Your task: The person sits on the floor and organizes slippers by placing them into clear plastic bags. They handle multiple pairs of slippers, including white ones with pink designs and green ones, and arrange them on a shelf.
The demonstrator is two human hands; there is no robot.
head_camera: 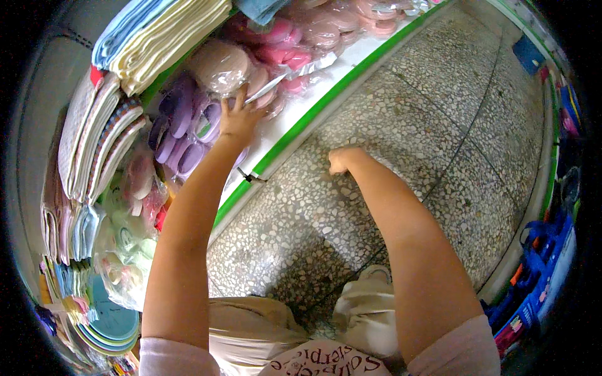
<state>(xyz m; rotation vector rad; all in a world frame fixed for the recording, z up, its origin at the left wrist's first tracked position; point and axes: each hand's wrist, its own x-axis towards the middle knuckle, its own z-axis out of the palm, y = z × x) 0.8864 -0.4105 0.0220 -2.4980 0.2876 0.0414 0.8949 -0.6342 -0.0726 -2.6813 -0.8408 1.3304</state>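
My left hand (239, 115) reaches over the shelf with its fingers spread. Its fingertips meet the lower edge of a beige pair of slippers (221, 66) wrapped in clear plastic. Just left of that hand lie purple slippers (181, 113), also bagged, some showing their hollow openings. Pink slippers (284, 55) in plastic sit beyond the fingers. A white strip (270, 87) slants across the packs beside the fingertips. Over the speckled floor, apart from the shelf, hangs my right hand (345, 160). Its fingers are curled in, and nothing shows in them.
The white shelf (280, 120) has a green front edge (301, 123). Folded towels (169, 40) are stacked above the slippers at the left. Round blue-green lidded items (115, 312) stand at lower left. Across the terrazzo floor (423, 108), another display holds blue goods (541, 254).
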